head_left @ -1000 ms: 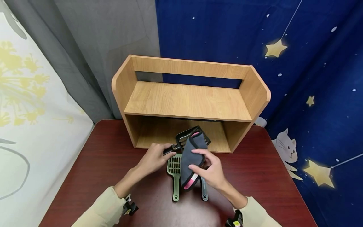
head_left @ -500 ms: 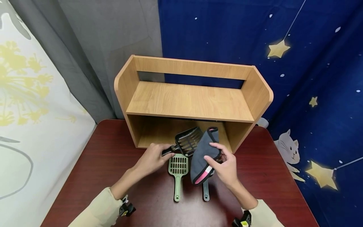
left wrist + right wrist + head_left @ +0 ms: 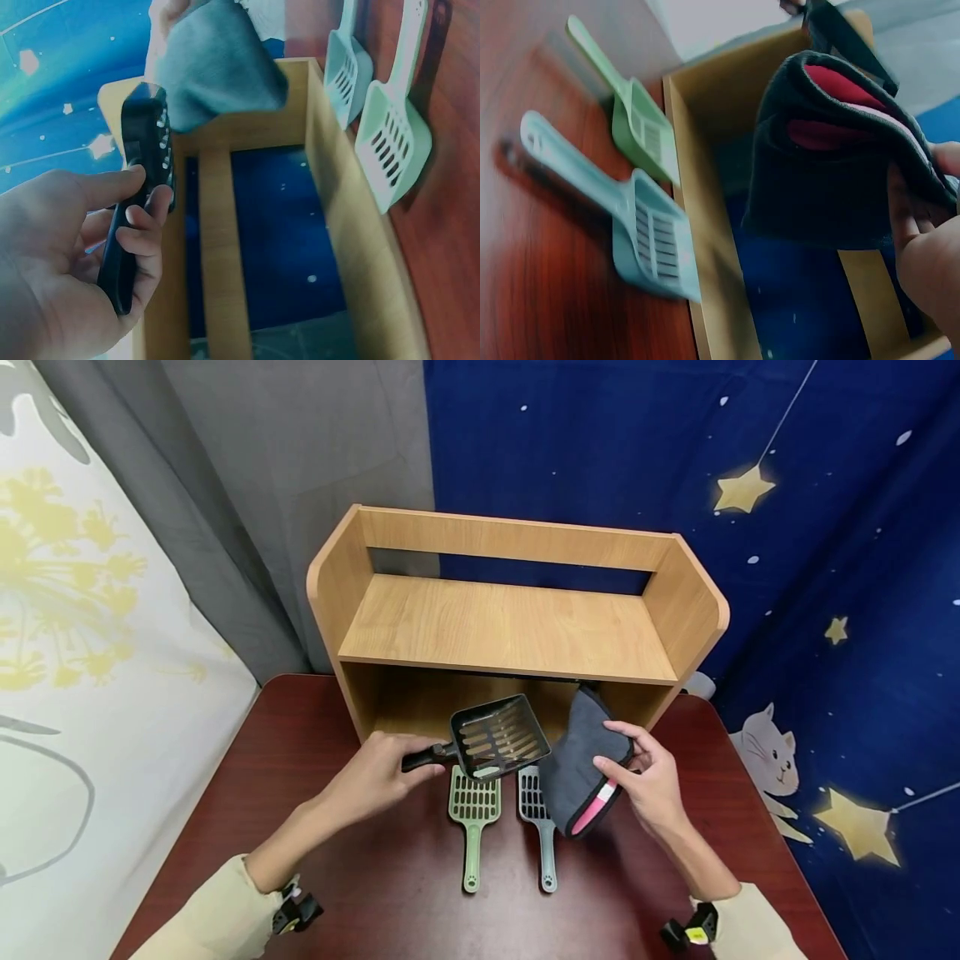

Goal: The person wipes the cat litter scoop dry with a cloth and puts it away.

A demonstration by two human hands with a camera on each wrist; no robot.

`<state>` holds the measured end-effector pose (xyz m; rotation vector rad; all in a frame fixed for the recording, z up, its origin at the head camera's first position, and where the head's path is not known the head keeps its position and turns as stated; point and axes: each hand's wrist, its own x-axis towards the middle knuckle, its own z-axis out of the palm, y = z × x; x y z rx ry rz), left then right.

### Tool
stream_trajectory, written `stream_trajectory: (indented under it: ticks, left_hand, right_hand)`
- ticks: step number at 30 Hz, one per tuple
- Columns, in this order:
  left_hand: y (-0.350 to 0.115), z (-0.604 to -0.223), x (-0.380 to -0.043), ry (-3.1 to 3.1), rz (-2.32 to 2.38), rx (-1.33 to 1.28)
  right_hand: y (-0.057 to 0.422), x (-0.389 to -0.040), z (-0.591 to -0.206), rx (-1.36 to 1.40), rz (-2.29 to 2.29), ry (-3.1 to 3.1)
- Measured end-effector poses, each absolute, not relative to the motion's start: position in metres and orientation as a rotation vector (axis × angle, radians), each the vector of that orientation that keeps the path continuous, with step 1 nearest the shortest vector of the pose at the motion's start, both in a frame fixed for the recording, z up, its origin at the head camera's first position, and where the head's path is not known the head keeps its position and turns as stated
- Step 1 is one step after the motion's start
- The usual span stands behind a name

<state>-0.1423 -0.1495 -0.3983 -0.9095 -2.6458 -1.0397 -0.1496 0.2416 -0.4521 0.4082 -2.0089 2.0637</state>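
My left hand (image 3: 378, 772) grips the handle of a black slotted litter scoop (image 3: 501, 737), raised in front of the shelf's lower opening. In the left wrist view the thumb and fingers wrap round its handle (image 3: 120, 259). My right hand (image 3: 652, 785) pinches the edge of a folded dark grey cloth item (image 3: 579, 760) with black trim and pink lining; its exact kind cannot be told. Below, a green litter scoop (image 3: 472, 827) and a blue-grey litter scoop (image 3: 546, 835) lie side by side on the table, handles toward me. The cloth hangs close by the blue-grey scoop's head.
A two-tier wooden shelf (image 3: 506, 622) stands at the back of the dark red table (image 3: 352, 843). Behind it hang a grey curtain (image 3: 300, 460) and a blue star-patterned curtain (image 3: 585, 452). A white patterned cloth (image 3: 127, 760) hangs at the left.
My right hand has carried the grey cloth to the right, away from the black scoop, uncovering the scoop's head and the blue-grey scoop. My left hand has shifted slightly left with the black scoop.
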Motion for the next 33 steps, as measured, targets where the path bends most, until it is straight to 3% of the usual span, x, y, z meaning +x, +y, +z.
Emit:
stream_trajectory:
  ticks: [15,33]
  left_hand:
    - [-0.173,-0.344,-0.168,-2.659,-1.052,-0.527]
    - [-0.170,-0.314,-0.226,-2.793,-1.176,-0.410]
  right_hand:
    - [0.314,-0.157,-0.457,0.458,1.957,-2.379]
    - [0.363,-0.156,-0.467,0.457,1.768,-2.642]
